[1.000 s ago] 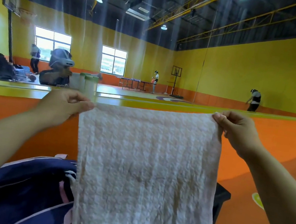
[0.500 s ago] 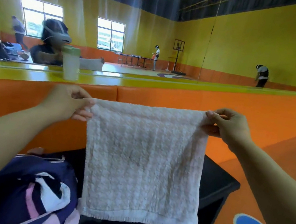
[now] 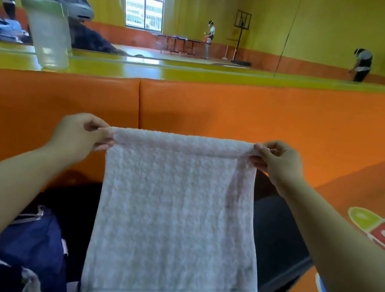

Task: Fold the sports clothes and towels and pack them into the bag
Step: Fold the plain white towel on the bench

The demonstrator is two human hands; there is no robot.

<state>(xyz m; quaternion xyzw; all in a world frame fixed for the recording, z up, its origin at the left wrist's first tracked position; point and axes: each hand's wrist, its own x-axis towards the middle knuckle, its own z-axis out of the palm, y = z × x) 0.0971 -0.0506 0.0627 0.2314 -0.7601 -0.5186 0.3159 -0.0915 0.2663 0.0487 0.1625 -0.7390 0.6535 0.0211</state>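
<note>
Head view: left hand and right hand each pinch a top corner of the white towel, hanging it flat above the dark bench, likely to square edges before folding; the navy bag lies lower left.

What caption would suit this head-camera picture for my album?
Left hand and right hand pinch a white towel by its top corners, held up near a navy bag.

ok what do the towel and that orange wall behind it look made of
The towel looks like cotton terry, matte, given its bumpy woven texture and flat hemmed bottom band. The orange wall panel seems padded vinyl or faux leather: smooth, faintly shiny skin with a vertical seam.
</note>
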